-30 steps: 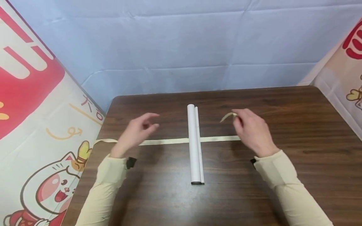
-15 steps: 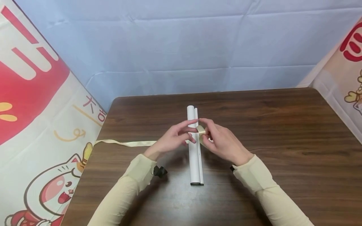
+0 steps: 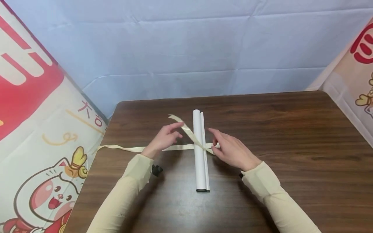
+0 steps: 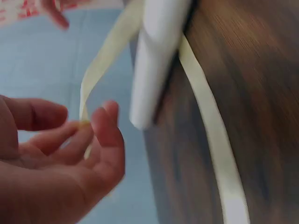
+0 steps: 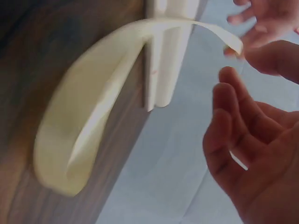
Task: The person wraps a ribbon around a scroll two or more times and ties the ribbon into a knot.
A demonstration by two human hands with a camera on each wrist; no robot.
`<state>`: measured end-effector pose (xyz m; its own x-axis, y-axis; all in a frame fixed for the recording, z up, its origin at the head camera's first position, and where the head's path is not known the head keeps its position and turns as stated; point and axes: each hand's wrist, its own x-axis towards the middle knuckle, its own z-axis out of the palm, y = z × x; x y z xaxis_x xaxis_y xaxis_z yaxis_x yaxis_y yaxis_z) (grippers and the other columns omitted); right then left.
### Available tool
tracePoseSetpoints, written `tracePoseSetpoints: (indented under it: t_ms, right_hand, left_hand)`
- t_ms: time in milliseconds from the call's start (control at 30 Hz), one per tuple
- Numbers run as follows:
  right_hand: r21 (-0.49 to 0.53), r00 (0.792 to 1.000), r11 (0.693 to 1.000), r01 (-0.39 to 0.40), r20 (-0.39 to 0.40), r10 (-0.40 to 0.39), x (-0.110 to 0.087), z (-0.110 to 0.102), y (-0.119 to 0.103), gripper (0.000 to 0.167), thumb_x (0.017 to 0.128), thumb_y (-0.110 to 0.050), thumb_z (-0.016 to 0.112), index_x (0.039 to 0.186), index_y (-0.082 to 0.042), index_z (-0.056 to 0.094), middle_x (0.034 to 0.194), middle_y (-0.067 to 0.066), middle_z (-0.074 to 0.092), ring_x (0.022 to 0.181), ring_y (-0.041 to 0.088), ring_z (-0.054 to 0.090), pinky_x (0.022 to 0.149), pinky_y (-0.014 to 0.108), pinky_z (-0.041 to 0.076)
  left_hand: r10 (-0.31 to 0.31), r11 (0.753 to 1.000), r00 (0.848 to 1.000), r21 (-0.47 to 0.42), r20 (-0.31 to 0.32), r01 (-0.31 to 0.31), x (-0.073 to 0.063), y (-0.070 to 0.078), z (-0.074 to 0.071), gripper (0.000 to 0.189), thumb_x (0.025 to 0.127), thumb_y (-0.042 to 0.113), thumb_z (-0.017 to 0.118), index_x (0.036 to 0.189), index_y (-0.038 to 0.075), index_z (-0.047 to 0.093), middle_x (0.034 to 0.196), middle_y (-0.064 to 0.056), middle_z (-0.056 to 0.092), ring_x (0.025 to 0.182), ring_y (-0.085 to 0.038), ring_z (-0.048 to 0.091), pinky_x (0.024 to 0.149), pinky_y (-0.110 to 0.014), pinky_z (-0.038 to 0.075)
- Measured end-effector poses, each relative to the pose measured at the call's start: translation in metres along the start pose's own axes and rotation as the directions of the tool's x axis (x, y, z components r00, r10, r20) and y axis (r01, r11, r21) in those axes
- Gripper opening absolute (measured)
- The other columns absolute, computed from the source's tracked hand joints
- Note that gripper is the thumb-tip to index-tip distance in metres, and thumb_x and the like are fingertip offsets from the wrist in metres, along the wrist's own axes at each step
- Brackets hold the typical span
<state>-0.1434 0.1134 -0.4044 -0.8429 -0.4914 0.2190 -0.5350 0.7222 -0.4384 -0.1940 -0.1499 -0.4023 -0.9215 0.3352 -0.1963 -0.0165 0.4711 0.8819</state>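
Note:
A white rolled-up scroll (image 3: 199, 161) with a thin rod along its right side lies lengthwise on the table. A pale yellow ribbon (image 3: 180, 147) runs beneath it, loops back at its right and crosses over its top. My left hand (image 3: 163, 139), left of the scroll, holds the raised ribbon near its free end by the fingertips; in the left wrist view the ribbon (image 4: 105, 53) passes behind the fingers. To the scroll's right, my right hand (image 3: 233, 149) hovers with loosely bent fingers near the ribbon's loop (image 5: 60, 149), holding nothing.
The brown wooden table (image 3: 285, 136) backs onto a pale blue cloth wall (image 3: 186, 48). A printed cartoon panel (image 3: 43, 187) borders the left side, another printed panel (image 3: 364, 64) the right. The ribbon's other end reaches the table's left edge.
My right hand has brought the ribbon's end over from the right and let go of it. My left hand has met it at the scroll, taken the ribbon and drawn it leftward across the top.

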Motion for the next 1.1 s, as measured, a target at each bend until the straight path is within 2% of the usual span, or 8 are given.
tracePoseSetpoints:
  t_ms: [167,267,367,467,600,833,967,1100]
  right_hand:
    - [-0.009,0.993,0.996,-0.094,0.072,0.095,-0.009,-0.001,0.014,0.053,0.090,-0.016,0.061,0.138,-0.004,0.044,0.102,0.002,0.062,0.081,0.014,0.051,0.069,0.030,0.044]
    - [-0.015,0.986,0.990,-0.140,0.092,0.141,-0.013,-0.002,0.022,0.052,0.090,-0.018,0.062,0.138,-0.005,0.046,0.107,0.005,0.063,0.090,0.018,0.051,0.072,0.032,0.045]
    - [-0.031,0.981,0.986,-0.166,0.099,0.168,-0.017,-0.002,0.029,0.051,0.090,-0.019,0.063,0.136,-0.005,0.048,0.113,0.009,0.063,0.096,0.021,0.050,0.077,0.036,0.046]
    - [-0.053,0.979,0.983,-0.174,0.101,0.179,-0.020,-0.001,0.034,0.050,0.089,-0.019,0.064,0.135,-0.004,0.050,0.121,0.012,0.061,0.101,0.025,0.050,0.082,0.040,0.047]
    - [-0.074,0.980,0.983,-0.166,0.095,0.173,-0.023,0.001,0.039,0.047,0.089,-0.018,0.064,0.132,-0.003,0.053,0.126,0.014,0.058,0.106,0.028,0.050,0.087,0.044,0.047]
    - [-0.065,0.988,0.992,-0.106,0.103,0.112,-0.024,0.004,0.036,0.044,0.089,-0.016,0.065,0.129,-0.002,0.056,0.126,0.014,0.059,0.110,0.030,0.050,0.092,0.045,0.046]
    - [-0.036,0.990,0.998,-0.059,0.129,0.063,-0.023,0.007,0.032,0.045,0.089,-0.017,0.066,0.130,-0.002,0.056,0.129,0.012,0.058,0.115,0.030,0.049,0.095,0.044,0.046]
    - [-0.037,0.989,0.999,-0.038,0.138,0.043,-0.023,0.010,0.029,0.044,0.089,-0.018,0.067,0.130,-0.003,0.057,0.129,0.012,0.058,0.116,0.029,0.049,0.095,0.044,0.046]
  left_hand:
    - [-0.070,0.984,0.991,0.157,-0.117,0.088,0.000,-0.029,-0.028,0.053,0.094,0.005,0.038,0.147,0.003,0.037,0.152,-0.013,0.040,0.080,-0.021,0.057,0.073,-0.030,0.046]
    - [-0.077,0.935,0.983,0.331,-0.168,0.130,-0.001,-0.045,-0.048,0.053,0.095,0.007,0.036,0.148,0.000,0.034,0.152,-0.017,0.037,0.100,-0.033,0.058,0.092,-0.043,0.044]
    - [-0.089,0.874,0.979,0.457,-0.185,0.166,-0.002,-0.060,-0.068,0.054,0.094,0.006,0.033,0.147,-0.007,0.030,0.152,-0.024,0.034,0.139,-0.039,0.033,0.114,-0.053,0.022]
    - [-0.169,0.832,0.964,0.495,-0.204,0.251,-0.007,-0.072,-0.084,0.056,0.094,0.007,0.030,0.148,-0.008,0.026,0.153,-0.027,0.030,0.141,-0.048,0.021,0.112,-0.063,0.016]
    - [-0.268,0.772,0.932,0.524,-0.245,0.360,-0.014,-0.082,-0.098,0.057,0.091,0.008,0.029,0.146,-0.006,0.029,0.151,-0.028,0.030,0.130,-0.053,0.021,0.102,-0.069,0.025]
    - [-0.290,0.641,0.897,0.628,-0.334,0.441,-0.023,-0.085,-0.105,0.048,0.089,0.008,0.034,0.134,-0.009,0.037,0.147,-0.028,0.029,0.124,-0.053,0.026,0.096,-0.066,0.030]
    - [-0.358,0.601,0.871,0.631,-0.336,0.490,-0.025,-0.085,-0.110,0.057,0.093,0.011,0.030,0.144,-0.012,0.024,0.155,-0.031,0.012,0.132,-0.056,0.016,0.102,-0.069,0.024]
    - [-0.397,0.591,0.855,0.619,-0.335,0.517,-0.026,-0.088,-0.115,0.057,0.094,0.014,0.026,0.145,-0.011,0.023,0.155,-0.031,0.010,0.134,-0.056,0.013,0.103,-0.068,0.022]
